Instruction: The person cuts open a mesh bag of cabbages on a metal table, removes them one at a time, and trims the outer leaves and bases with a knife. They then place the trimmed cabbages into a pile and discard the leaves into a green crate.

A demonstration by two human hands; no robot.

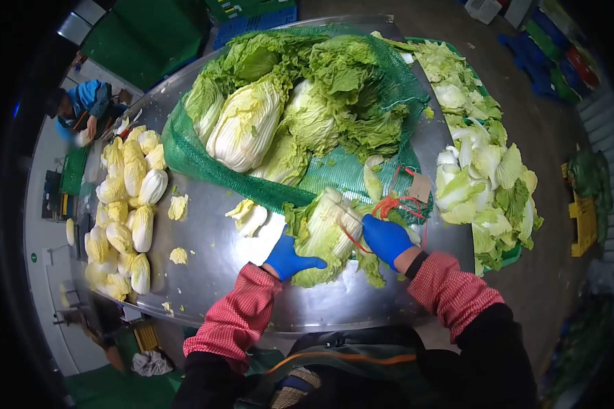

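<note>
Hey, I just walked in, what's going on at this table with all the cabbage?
A person in blue gloves and red checked sleeves holds a napa cabbage on a steel table, left hand under it, right hand at its side. Behind it a green mesh sack lies open with untrimmed heads. Trimmed yellow cabbages are piled to the left, loose outer leaves to the right. Another person works at the far end.

Steel worktable (205,273): curved edge, dull reflective top. Floor (552,136): grey concrete, littered with scraps at right. Green crates (143,34) and a blue crate (252,20) stacked beyond the table. Yellow crate (583,221) at far right. A second person in a blue jacket (89,102) at far left. Lighting: even, overhead.
</note>
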